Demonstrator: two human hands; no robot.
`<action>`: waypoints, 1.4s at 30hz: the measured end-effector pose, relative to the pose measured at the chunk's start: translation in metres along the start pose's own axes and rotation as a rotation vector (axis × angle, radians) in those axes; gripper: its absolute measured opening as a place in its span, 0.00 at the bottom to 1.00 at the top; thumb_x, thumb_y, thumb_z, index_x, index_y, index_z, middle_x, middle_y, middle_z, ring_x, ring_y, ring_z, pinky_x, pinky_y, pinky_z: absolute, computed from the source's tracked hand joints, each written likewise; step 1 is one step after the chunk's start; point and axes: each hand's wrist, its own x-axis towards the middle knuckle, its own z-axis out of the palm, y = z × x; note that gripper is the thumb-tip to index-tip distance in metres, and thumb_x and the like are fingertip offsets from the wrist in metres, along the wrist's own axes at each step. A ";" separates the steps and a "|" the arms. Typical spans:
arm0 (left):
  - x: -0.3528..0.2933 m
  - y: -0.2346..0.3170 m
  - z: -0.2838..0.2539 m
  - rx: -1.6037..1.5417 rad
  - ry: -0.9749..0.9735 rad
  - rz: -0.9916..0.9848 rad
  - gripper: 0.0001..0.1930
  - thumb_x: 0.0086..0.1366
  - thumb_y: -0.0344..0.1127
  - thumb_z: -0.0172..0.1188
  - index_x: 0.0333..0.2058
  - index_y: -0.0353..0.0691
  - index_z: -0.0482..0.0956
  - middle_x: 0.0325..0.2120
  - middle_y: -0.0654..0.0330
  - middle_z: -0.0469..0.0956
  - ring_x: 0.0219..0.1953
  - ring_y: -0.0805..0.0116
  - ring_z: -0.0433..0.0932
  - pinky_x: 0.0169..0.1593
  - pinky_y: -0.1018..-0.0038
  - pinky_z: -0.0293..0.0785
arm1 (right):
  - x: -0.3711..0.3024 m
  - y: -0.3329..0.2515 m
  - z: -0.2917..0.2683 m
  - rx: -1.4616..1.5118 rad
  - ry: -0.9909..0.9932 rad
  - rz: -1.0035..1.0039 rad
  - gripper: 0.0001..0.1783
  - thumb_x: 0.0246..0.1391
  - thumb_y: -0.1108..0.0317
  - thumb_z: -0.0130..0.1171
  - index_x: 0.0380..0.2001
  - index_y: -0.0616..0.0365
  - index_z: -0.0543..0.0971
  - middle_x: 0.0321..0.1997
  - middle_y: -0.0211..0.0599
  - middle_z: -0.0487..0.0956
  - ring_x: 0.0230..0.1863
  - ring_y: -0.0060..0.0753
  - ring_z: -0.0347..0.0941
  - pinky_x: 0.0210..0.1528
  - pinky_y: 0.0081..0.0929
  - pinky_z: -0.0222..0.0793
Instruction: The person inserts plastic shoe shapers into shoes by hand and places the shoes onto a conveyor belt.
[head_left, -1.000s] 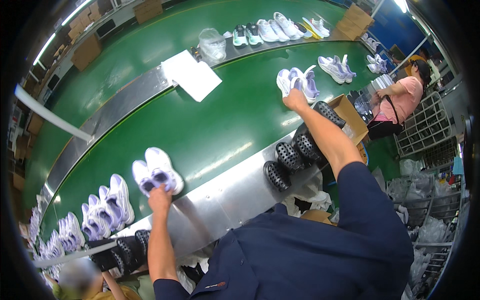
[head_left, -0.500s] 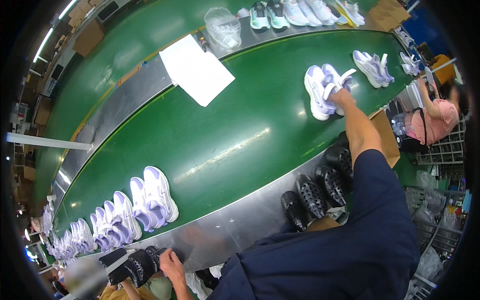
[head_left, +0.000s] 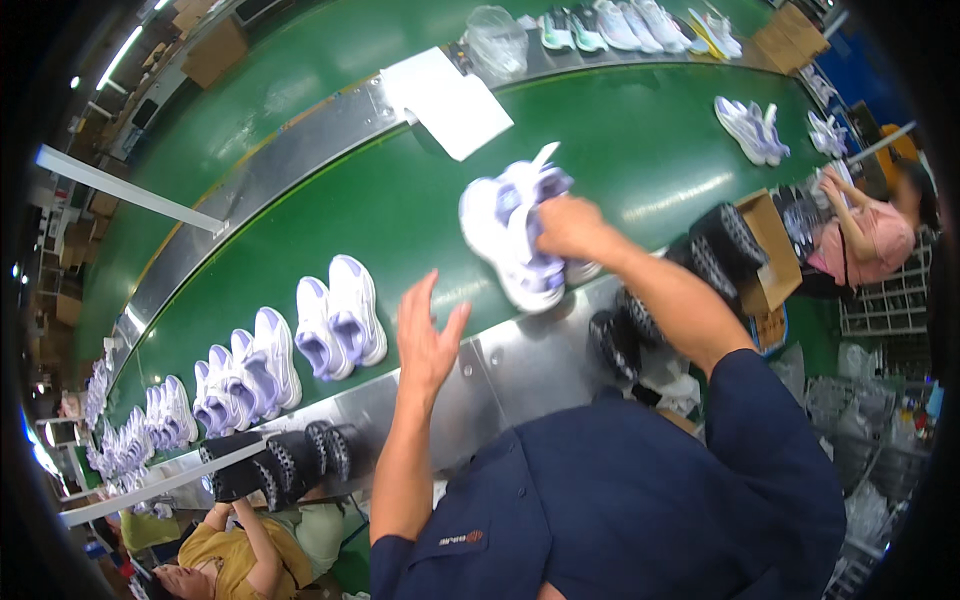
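My right hand (head_left: 572,229) is closed on a pair of white and lavender sneakers (head_left: 490,228) with a raised white strap, over the near side of the green work surface (head_left: 420,215). The fingers are partly hidden in the shoes; whether the soles touch the surface I cannot tell. My left hand (head_left: 428,335) is raised to the left of that pair, fingers apart and nothing in it. Just left of this hand stands another pair of white and lavender sneakers (head_left: 352,305), toes pointing away.
Rows of similar sneakers (head_left: 270,360) run off to the left. Black perforated shoe-shaped forms (head_left: 613,340) line the metal edge (head_left: 505,355). White sheets (head_left: 455,110) and a clear bag (head_left: 497,45) lie across. One co-worker (head_left: 865,240) is at right, another (head_left: 250,550) at lower left.
My right hand has brought the sneaker pair leftward and nearer. My left hand has left the black forms and come up toward the pair. The whole view has shifted.
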 end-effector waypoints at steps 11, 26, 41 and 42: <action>-0.046 -0.038 0.012 0.381 -0.301 0.010 0.16 0.55 0.40 0.66 0.37 0.35 0.79 0.31 0.44 0.81 0.37 0.42 0.79 0.41 0.54 0.73 | -0.161 -0.087 0.158 0.388 0.051 -0.304 0.23 0.51 0.53 0.64 0.38 0.65 0.78 0.38 0.53 0.81 0.44 0.50 0.78 0.45 0.39 0.75; -0.031 -0.030 0.030 0.064 -0.365 -0.051 0.16 0.65 0.40 0.56 0.29 0.30 0.80 0.26 0.41 0.79 0.31 0.42 0.77 0.36 0.56 0.71 | -0.223 0.257 0.071 -0.467 0.594 0.374 0.28 0.56 0.40 0.58 0.34 0.60 0.76 0.34 0.45 0.80 0.34 0.48 0.80 0.34 0.41 0.76; -0.046 0.000 0.077 -0.095 -0.554 0.166 0.16 0.63 0.41 0.59 0.28 0.30 0.79 0.26 0.40 0.78 0.31 0.41 0.77 0.37 0.58 0.72 | -0.182 -0.037 0.145 0.137 0.114 0.070 0.26 0.55 0.52 0.58 0.27 0.72 0.81 0.25 0.57 0.79 0.30 0.60 0.79 0.36 0.48 0.74; -0.048 -0.003 0.086 -0.099 -0.517 0.223 0.15 0.63 0.40 0.60 0.29 0.30 0.79 0.25 0.41 0.78 0.31 0.41 0.77 0.37 0.58 0.72 | -0.172 -0.048 0.165 0.095 0.192 0.085 0.23 0.55 0.55 0.57 0.33 0.71 0.81 0.28 0.55 0.81 0.32 0.64 0.79 0.38 0.50 0.75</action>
